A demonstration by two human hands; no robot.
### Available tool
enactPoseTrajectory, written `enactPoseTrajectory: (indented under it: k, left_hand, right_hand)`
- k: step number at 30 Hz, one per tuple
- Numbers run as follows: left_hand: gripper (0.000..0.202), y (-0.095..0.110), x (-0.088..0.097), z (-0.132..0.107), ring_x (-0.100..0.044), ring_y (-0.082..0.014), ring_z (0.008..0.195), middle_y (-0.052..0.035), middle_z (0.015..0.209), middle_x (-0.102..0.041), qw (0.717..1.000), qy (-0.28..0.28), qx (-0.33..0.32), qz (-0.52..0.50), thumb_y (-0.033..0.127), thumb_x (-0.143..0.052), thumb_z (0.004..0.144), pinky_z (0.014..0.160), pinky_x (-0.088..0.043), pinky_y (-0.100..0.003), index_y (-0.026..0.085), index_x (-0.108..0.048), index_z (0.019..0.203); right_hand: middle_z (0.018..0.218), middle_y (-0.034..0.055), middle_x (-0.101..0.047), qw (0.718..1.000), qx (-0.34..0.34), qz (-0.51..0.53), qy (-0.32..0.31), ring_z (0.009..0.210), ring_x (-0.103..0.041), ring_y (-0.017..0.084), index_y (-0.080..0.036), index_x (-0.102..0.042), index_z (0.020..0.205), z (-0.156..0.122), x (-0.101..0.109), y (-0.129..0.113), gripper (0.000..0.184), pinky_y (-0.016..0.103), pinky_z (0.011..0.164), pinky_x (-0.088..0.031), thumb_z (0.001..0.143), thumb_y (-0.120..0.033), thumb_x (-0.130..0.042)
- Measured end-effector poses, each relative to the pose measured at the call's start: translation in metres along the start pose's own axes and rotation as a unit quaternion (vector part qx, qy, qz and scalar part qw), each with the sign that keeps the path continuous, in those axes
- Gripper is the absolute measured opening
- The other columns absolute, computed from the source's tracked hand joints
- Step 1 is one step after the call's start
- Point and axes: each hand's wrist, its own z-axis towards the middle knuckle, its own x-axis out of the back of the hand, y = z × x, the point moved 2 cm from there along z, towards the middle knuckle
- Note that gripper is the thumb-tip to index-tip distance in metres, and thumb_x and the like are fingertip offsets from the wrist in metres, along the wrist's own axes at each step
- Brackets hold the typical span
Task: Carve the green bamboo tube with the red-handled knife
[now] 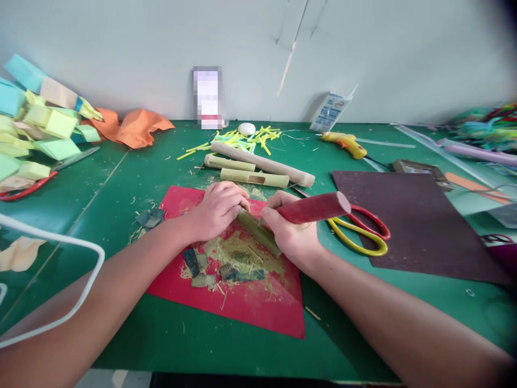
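My left hand [221, 209] is closed over the far end of a green bamboo tube [258, 231], pressing it down at a slant on a red sheet [278, 315]. In my right hand [293, 234] is a tool with a thick red wooden handle [317, 208]. Its working end meets the tube near my fingers, but the blade is mostly hidden. Pale shavings [242, 250] and dark bark-like scraps [196, 261] lie around the tube on the sheet.
Beyond my hands lie a bamboo tube with a cut slot [232, 175] and a longer wooden stick [266, 164]. Scissors with red and yellow handles [363, 237] rest right, partly on a dark sheet [424, 231]. A yellow glue gun [347, 145] lies behind; folded papers [44, 121] pile up left.
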Motion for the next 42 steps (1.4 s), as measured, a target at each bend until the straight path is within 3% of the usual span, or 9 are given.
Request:
enactPoseTrajectory:
  k: [7,14,42]
  left_hand:
    - [0.030,0.002,0.001,0.002,-0.045,-0.0211,0.123,-0.0014,0.125,-0.063,1.000,-0.007,0.006,0.008,0.027,-0.035,0.100,0.106,-0.030,-0.043,0.025,-0.065,0.103]
    - [0.026,0.001,-0.002,0.003,-0.046,-0.0203,0.122,-0.0021,0.124,-0.064,1.000,0.009,0.014,0.015,0.024,-0.038,0.098,0.106,-0.032,-0.041,0.024,-0.063,0.107]
    - [0.029,0.001,-0.001,0.003,-0.045,-0.0212,0.124,-0.0029,0.124,-0.063,1.000,-0.007,0.018,0.012,0.023,-0.039,0.097,0.108,-0.031,-0.043,0.025,-0.061,0.115]
  right_hand:
    - [0.062,-0.0014,-0.059,0.999,0.036,0.009,0.025,0.060,-0.053,0.014,-0.021,-0.056,0.062,-0.003,-0.001,-0.002,0.017,0.030,0.061,-0.045,0.079,-0.025,-0.059]
    - [0.073,0.0003,-0.065,0.997,-0.005,0.069,-0.038,0.065,-0.057,0.014,-0.019,-0.064,0.076,0.005,-0.006,0.005,0.021,0.029,0.062,-0.047,0.078,-0.039,-0.071]
    - [0.082,0.0021,-0.071,0.995,0.007,0.084,-0.054,0.076,-0.064,0.016,-0.020,-0.068,0.076,0.007,-0.007,0.005,0.017,0.032,0.075,-0.052,0.075,-0.036,-0.075]
